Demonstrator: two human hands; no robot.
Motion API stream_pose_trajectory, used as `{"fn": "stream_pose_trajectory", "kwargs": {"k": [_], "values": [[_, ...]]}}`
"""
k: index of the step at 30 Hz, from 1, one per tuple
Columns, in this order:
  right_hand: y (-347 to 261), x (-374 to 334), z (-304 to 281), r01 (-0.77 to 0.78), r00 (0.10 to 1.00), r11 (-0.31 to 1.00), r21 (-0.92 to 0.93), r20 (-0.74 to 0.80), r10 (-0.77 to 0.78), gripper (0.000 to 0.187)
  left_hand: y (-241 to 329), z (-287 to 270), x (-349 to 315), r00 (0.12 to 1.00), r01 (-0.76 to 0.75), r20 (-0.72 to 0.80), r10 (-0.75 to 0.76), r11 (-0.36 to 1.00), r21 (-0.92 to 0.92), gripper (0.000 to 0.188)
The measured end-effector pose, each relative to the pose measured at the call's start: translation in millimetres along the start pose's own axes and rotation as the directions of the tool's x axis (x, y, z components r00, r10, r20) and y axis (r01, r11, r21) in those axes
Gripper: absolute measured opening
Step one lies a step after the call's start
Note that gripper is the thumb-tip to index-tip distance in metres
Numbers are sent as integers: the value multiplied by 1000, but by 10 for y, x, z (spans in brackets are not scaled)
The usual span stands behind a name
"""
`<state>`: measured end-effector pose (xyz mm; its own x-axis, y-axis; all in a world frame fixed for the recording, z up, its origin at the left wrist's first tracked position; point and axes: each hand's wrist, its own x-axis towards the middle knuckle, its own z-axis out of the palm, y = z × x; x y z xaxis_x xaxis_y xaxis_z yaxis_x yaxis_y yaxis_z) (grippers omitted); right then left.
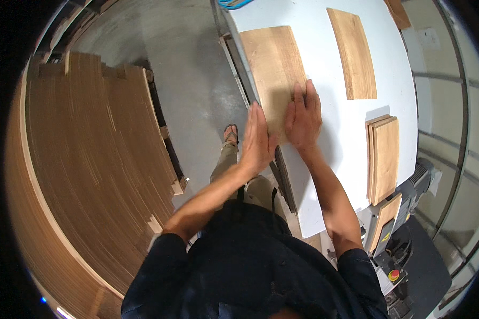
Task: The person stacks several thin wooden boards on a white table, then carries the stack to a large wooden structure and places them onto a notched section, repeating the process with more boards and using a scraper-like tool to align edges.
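Note:
A wide, light wooden board (272, 58) lies on the white tabletop (324, 69), along its left edge. My left hand (259, 139) is at the board's near left edge, fingers stretched forward and slightly blurred. On the opposite long side, my right hand (304, 118) rests with its fingers extended along the board's edge, the thumb toward the wood. Both hands hide part of the board's near end. Farther right lies a second, narrower wooden board (352, 56), apart from my hands. Nearer, at the table's right side, sits a small stack of wooden boards (385, 159).
A large stack of brown boards (90, 165) stands on the floor to my left. At the lower right is a machine with a motor (420, 178), a red stop button (393, 275) and another piece of wood (387, 220). Something blue (234, 3) lies at the table's far left corner.

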<state>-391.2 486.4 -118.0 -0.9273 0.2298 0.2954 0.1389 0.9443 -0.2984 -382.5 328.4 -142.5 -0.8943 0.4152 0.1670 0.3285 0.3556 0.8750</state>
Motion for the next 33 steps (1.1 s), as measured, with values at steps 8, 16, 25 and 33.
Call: {"fn": "stream_pose_trajectory", "kwargs": {"k": [8, 16, 25, 33], "values": [[159, -645, -44, 98, 990, 989, 108, -115, -86, 52, 29, 110, -380, 866, 473, -11, -500, 826, -306, 28], [333, -1985, -1000, -209, 972, 953, 220, -64, 228, 50, 779, 397, -1410, 820, 569, 393, -415, 662, -488, 18], [335, -2479, -1293, -743, 629, 312, 593, 457, 629, 44, 655, 35, -1910, 864, 488, 318, -391, 809, -329, 20], [-819, -2257, -1259, -600, 776, -239, 764, 628, 62, 38, 888, -1261, -2707, 929, 331, -21, -368, 858, -393, 25]]}}
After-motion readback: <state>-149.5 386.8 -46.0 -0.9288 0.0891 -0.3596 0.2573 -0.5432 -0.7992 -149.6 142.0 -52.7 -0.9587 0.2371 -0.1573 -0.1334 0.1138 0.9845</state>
